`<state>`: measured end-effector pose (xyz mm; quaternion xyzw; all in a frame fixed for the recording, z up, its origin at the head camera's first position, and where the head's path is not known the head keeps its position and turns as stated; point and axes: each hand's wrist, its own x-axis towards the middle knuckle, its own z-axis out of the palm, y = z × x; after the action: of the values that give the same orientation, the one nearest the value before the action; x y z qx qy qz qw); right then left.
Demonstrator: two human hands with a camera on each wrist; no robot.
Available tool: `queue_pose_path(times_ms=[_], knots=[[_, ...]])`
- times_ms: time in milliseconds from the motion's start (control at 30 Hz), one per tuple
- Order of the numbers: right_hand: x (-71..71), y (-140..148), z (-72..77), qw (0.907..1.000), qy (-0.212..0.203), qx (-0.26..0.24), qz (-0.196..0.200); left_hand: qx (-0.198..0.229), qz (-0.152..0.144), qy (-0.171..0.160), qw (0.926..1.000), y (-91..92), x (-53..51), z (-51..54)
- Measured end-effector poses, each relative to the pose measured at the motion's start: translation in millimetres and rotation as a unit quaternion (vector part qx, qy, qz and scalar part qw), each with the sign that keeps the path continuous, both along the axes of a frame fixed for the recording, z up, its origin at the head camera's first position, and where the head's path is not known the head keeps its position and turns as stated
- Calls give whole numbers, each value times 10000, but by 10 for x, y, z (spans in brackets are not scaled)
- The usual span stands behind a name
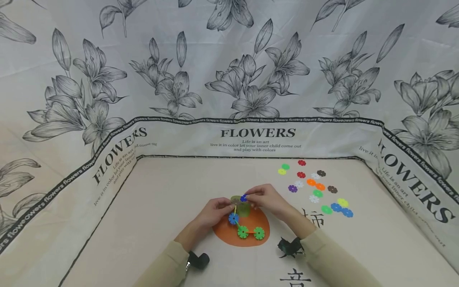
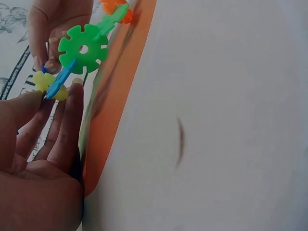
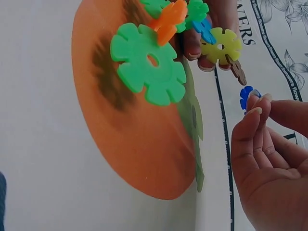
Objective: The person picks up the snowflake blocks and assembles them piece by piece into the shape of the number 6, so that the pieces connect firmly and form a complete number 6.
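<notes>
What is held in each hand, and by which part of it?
Left hand: the disc chain, by its yellow disc. Right hand: a dark blue disc, pinched at its edge.

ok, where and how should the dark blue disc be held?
I'd pinch the dark blue disc by its outer rim, coming from the person's right, as the right hand does. It's thin with a lobed edge, so a fingertip pinch should suit, leaving the edge toward the brown disc clear.
</notes>
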<state>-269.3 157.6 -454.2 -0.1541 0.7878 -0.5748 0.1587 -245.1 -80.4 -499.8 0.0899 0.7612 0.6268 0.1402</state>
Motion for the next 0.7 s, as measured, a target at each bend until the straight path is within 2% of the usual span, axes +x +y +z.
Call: queue_pose_path(times_ms=[300,700], knots=[[-14,-52,-8,9993,-307,-213,-18,4,-26,-74,10000,0,-25,-24],[-24,-86,-93,9965,-663,-499,33,204,-199,123,9995,-8,-17,-22]])
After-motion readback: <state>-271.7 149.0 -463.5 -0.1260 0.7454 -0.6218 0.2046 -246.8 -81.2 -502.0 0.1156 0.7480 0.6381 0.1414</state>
